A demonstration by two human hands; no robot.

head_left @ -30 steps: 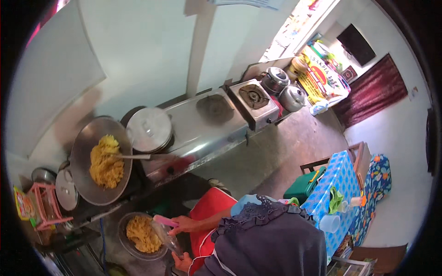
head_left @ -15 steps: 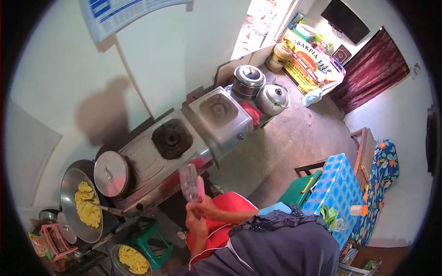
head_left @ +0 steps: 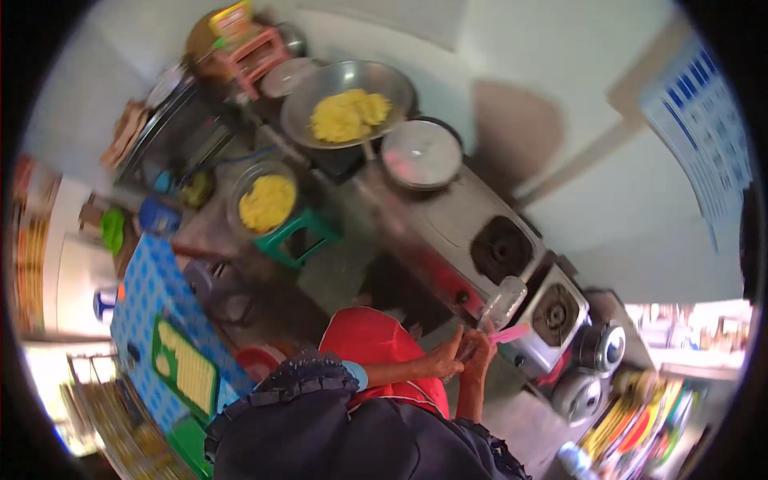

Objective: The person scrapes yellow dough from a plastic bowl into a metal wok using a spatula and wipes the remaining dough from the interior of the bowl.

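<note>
My right hand (head_left: 478,350) is closed round the lower end of a clear plastic bottle (head_left: 504,302). A flat pink thing (head_left: 512,334), too blurred to name, sticks out beside the bottle from the same hand. Pressed close against it, my left hand (head_left: 445,358) has curled fingers; what they hold is hidden. Both hands are in front of my red apron (head_left: 372,332), near the front edge of the stove (head_left: 448,216). Beyond the bottle is a second, smaller stove (head_left: 560,300) with a dark burner.
A large wok (head_left: 296,120) holds yellow mash, with a lidded pan (head_left: 422,152) beside it. A bowl (head_left: 236,196) of yellow mash sits by a green stool (head_left: 300,244). Metal pots (head_left: 576,398) stand at right; a blue-covered table (head_left: 148,276) is at left.
My view has swung leftward, bringing the wok, stool and blue-covered table round. Both hands stay together at the bottle, now on the right side of the picture.
</note>
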